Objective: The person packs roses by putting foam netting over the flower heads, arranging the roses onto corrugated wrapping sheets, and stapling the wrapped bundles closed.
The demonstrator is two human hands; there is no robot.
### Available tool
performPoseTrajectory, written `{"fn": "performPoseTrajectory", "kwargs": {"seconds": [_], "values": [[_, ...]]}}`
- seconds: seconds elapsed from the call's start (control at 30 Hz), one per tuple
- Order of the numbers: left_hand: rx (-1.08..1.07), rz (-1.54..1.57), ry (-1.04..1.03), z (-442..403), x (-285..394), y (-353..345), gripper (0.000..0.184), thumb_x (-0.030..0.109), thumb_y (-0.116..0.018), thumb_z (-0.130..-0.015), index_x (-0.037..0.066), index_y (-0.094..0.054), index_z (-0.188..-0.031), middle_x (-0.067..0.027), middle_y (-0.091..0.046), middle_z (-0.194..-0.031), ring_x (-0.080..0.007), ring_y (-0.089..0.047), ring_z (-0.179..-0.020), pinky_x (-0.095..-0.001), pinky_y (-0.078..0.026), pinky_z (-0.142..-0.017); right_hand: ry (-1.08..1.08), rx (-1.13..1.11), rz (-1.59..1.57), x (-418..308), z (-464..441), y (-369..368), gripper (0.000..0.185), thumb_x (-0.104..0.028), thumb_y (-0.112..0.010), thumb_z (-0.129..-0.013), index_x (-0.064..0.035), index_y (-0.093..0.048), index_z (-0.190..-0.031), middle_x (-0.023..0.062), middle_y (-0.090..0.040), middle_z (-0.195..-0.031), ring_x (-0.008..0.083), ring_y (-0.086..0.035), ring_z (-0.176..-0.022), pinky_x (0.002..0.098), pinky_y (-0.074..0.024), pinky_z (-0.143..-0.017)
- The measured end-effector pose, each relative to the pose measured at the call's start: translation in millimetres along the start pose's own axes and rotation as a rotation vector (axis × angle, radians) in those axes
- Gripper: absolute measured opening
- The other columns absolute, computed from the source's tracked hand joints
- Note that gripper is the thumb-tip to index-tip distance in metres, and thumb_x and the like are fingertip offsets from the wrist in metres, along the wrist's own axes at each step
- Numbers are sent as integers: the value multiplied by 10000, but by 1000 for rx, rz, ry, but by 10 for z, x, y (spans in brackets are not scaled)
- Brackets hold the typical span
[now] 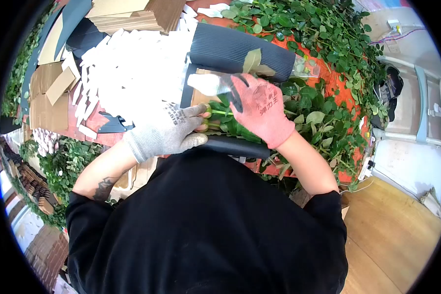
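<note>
A light touch on the buds [207, 111] should spare them bruising, with the white piece [204, 84] kept clear of the leafy stems [221, 112] so nothing snags. The left hand [174, 126] reaches forward, fingers loosely extended at the buds; whether it grips them I cannot tell. The right hand [258, 104] angles inward over the stems, its curled fingers apparently closed on the white piece.

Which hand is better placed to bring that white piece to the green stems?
Probably the right hand: it appears to hold the white piece, close to the green stems. The left hand is at one end.
</note>
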State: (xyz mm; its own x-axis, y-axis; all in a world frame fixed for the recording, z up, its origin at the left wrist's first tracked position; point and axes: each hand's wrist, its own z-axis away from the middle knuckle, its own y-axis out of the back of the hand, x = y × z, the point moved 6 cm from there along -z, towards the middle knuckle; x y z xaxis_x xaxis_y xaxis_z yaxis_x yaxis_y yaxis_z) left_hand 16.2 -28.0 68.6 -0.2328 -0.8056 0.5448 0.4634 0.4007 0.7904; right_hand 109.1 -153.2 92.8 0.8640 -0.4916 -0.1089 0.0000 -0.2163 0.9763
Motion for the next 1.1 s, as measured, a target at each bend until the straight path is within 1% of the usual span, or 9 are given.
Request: {"fn": "performPoseTrajectory", "kwargs": {"seconds": [0.07,0.13,0.17,0.37,0.4,0.6,0.7,0.8,1.1], "values": [[-16,1,-8,-22,-8,-76,466,376,-550,-860,9,-593,-1144,-191,-514,-1291,-323,-620,-988,-380,-491,-842,10,-136,17,-49,79,-48,442,-263,-638,-757,-103,-548,-1158,95,-586,-1053,259,-612,-871,374,-486,-736],[309,-32,-188,53,-24,-62,381,394,-592,-846,52,-661,-998,-145,-615,-1137,-293,-658,-823,-377,-512,-728,52,-281,84,-98,96,-311,375,-237,-544,-767,-129,-547,-1126,99,-569,-992,250,-586,-849,353,-444,-733],[319,-45,-184,56,-23,-61,374,378,-597,-845,41,-658,-994,-122,-632,-1104,-287,-657,-832,-376,-514,-735,58,-154,38,-75,87,-383,358,-211,-554,-764,-119,-548,-1110,101,-577,-940,237,-602,-810,349,-460,-701],[209,17,-102,42,-57,-72,363,386,-581,-864,43,-663,-951,-122,-591,-1214,-274,-651,-915,-353,-515,-783,89,-195,82,-82,120,-511,357,-155,-575,-762,-88,-580,-1112,89,-612,-891,243,-624,-762,347,-495,-641],[213,19,-105,25,-65,-73,363,386,-581,-864,43,-663,-951,-122,-591,-1214,-274,-651,-915,-353,-515,-783,65,-217,59,-61,155,-601,375,-184,-634,-742,-71,-588,-1097,92,-610,-981,247,-620,-806,361,-502,-685],[376,140,-185,-101,-436,182,281,324,-566,-879,93,-650,-1015,-101,-629,-1052,-284,-634,-895,-381,-500,-776,58,-209,23,-37,107,-662,395,-167,-631,-730,-57,-587,-1108,98,-602,-952,253,-617,-790,367,-504,-682],[377,10,7,-197,-465,278,258,289,-549,-887,100,-631,-1043,-102,-620,-967,-289,-624,-866,-399,-491,-758,85,-190,26,-70,105,-602,357,-145,-591,-746,-56,-590,-1092,108,-605,-920,255,-619,-781,363,-500,-642],[372,-55,-102,-308,-513,144,196,270,-579,-864,79,-616,-892,-108,-580,-835,-303,-605,-765,-400,-474,-675,85,-177,35,-76,94,-605,331,-123,-551,-762,-55,-592,-1083,116,-610,-886,256,-622,-774,356,-497,-604],[494,-129,-300,-123,-695,240,107,167,-616,-833,61,-609,-813,-89,-580,-796,-273,-592,-720,-370,-471,-656,2,-151,-8,11,138,-670,366,-103,-527,-778,-48,-582,-1136,114,-610,-891,257,-630,-787,362,-505,-632]]}}
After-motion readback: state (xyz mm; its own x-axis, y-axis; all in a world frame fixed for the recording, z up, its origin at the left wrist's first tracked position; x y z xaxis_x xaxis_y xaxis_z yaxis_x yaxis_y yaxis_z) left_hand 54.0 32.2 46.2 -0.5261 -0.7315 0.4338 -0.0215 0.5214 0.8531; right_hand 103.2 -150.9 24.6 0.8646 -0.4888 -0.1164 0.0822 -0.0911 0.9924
